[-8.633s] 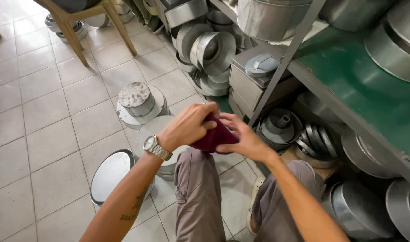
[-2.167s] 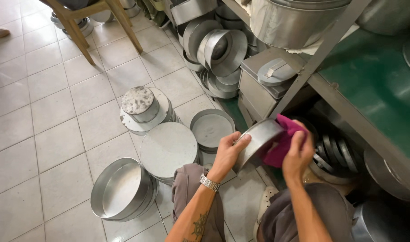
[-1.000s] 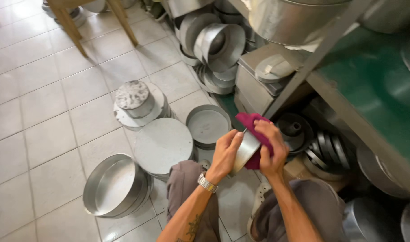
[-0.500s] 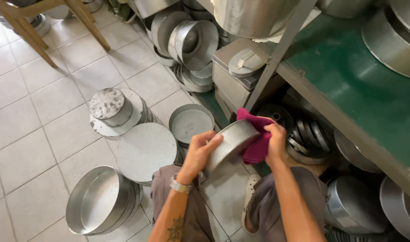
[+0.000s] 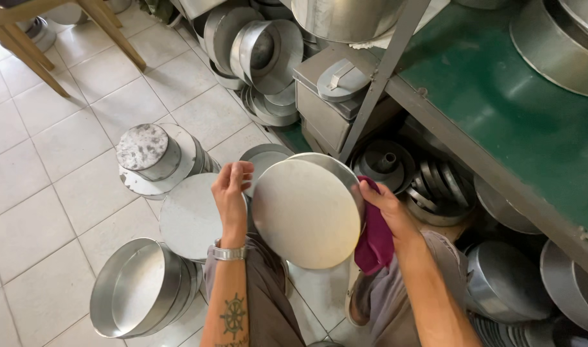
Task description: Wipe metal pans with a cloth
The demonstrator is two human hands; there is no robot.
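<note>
Head view, looking down past the person's knees to a tiled floor (image 5: 43,193). The left hand (image 5: 231,193) is raised with its palm turned toward the round metal pan (image 5: 307,215), fingers curled around the pan's left edge and the thumb side facing the camera; a metal watch (image 5: 228,252) sits on the wrist and a tattoo shows on the forearm below it. The right hand (image 5: 385,209) comes in from the lower right, wrapped in a magenta cloth (image 5: 373,243), and grips the pan's right rim with the cloth pressed between palm and metal. The pan is held up on edge between both hands, just above the knees, its flat underside facing the camera, so its inside is hidden.

The right hand's fingertips are hidden behind the pan and the cloth, so their exact hold cannot be made out.

On the floor to the left lie a stack of nested round pans (image 5: 143,295), a flat disc (image 5: 189,215) partly covered by the left hand, and an upturned small tin (image 5: 147,151) on another disc. Farther off, more tins (image 5: 268,54) lean on their sides. On the right, a green shelf (image 5: 499,115) carries large pans cut off by the frame edge; below it, ring moulds (image 5: 387,164) sit in shadow.
</note>
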